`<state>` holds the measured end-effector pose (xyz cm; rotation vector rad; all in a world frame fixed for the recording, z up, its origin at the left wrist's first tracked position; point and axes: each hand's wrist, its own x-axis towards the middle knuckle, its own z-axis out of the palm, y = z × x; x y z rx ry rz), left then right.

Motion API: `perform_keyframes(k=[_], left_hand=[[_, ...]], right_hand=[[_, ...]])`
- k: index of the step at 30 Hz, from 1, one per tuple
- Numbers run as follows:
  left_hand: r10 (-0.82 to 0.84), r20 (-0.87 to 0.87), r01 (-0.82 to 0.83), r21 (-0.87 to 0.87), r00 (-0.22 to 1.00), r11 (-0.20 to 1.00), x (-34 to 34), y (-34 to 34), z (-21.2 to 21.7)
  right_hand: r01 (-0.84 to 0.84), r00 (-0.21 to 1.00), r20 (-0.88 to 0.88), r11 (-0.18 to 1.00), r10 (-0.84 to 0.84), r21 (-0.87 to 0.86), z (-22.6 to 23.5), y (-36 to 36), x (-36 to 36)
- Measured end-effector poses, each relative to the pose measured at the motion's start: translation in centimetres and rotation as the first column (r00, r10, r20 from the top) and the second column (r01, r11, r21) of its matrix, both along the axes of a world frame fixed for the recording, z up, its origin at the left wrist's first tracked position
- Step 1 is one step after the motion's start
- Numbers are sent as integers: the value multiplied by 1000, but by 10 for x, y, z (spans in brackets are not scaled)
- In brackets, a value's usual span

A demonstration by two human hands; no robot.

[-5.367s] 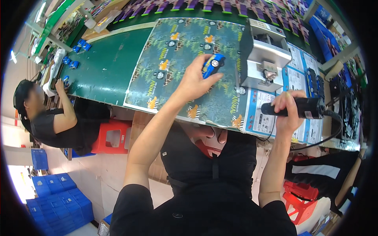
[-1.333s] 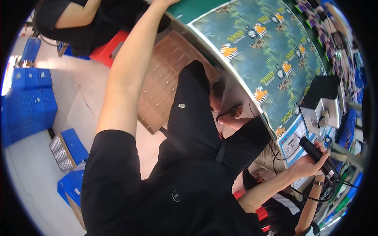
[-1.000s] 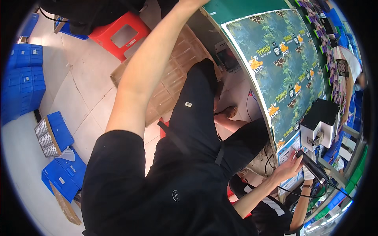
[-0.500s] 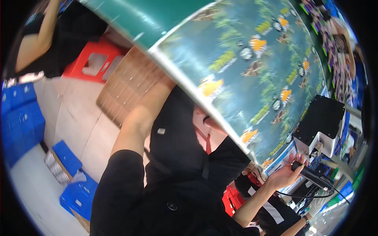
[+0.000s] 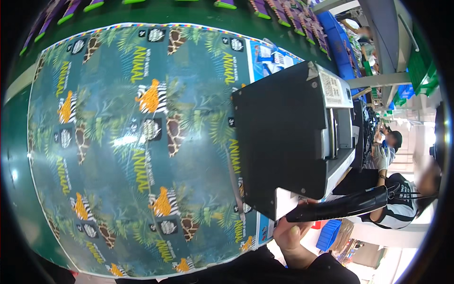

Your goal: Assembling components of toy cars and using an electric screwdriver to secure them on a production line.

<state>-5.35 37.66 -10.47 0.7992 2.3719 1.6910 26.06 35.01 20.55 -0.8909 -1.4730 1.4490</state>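
Observation:
My right hand (image 5: 292,237) comes up from the lower edge. Its fingers close round the left end of a black, elongated handheld device (image 5: 341,207) with a cord at the far end. Some of the fingers are hidden behind the device and the machine. Right above the hand, a boxy machine with a black metal cover (image 5: 279,137) and white side stands on the table. It covers part of a large printed sheet (image 5: 109,142) with orange-and-striped animal pictures and leaf patterns. My left hand is out of view.
Purple strips with green ends (image 5: 265,10) line the far side of the green tabletop (image 5: 14,156). Blue bins (image 5: 333,38) and a grey metal frame (image 5: 383,78) stand at the right. Near the cord is a co-worker in a black-and-white shirt (image 5: 402,208).
The view has swung, bringing the tabletop and machine close to the middle. My left arm has gone out of view. My right hand now closes around the device's end, with its fingers less spread.

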Motion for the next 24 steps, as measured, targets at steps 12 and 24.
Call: perform_keyframes(k=[12,24], left_hand=[[-46,-170,10,-210,984,978,33,-146,47],[356,-53,-360,-110,933,926,197,-433,201]], right_hand=[[-323,940,-74,939,332,116,3,16,0],[-118,955,-216,926,205,359,8,-1,50]])
